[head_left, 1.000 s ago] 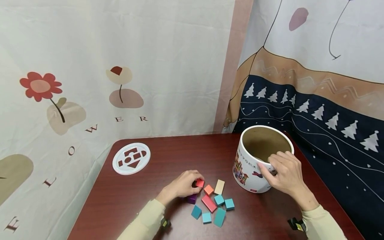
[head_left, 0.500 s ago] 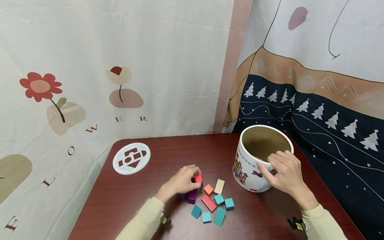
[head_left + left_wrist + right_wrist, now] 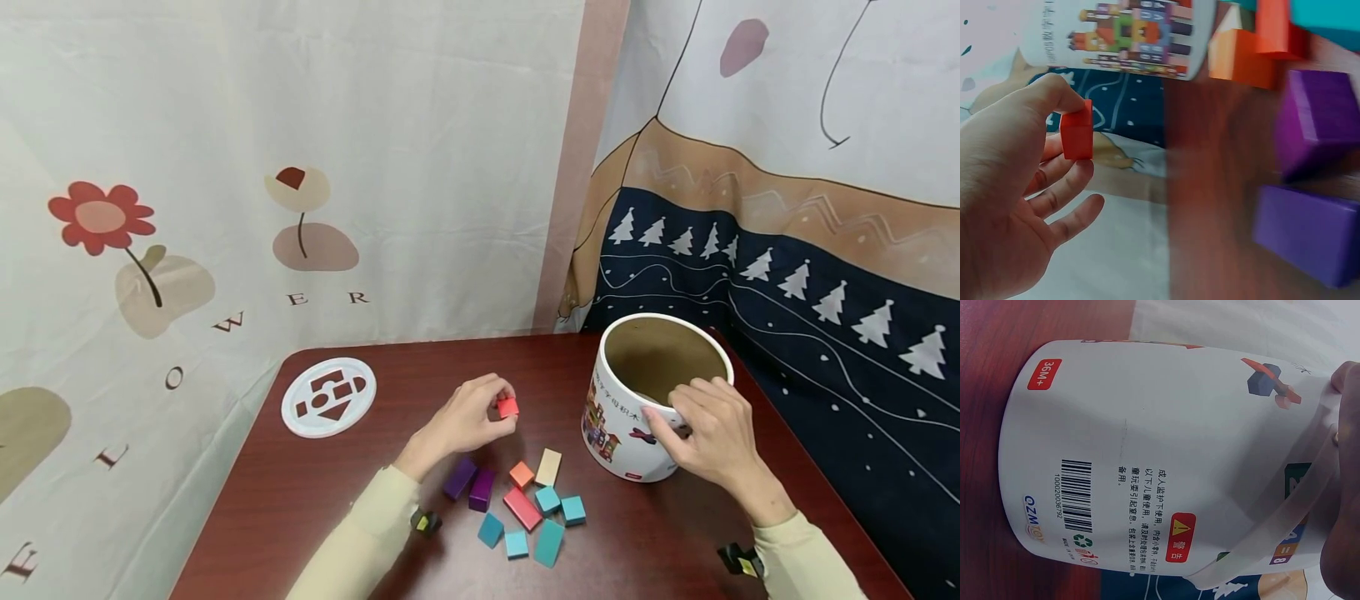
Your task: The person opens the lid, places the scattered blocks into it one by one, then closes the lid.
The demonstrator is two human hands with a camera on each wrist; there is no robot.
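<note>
Between thumb and fingers, my left hand pinches a small red block, raised above the table; the left wrist view shows the same red block at the fingertips. My right hand grips the near rim of a white printed bucket, which stands upright on the table. Below the left hand lie two purple blocks. Beside them are an orange block, a longer red block, a beige block and several teal blocks. The bucket's floor is hidden from view.
A white oval lid with shaped cut-outs lies at the table's far left. The dark red wooden table meets a pale curtain at the back and a navy tree-patterned cloth on the right.
My left hand has lifted the small red block up and away from the pile, uncovering the two purple blocks. The right hand and bucket have stayed in place.
</note>
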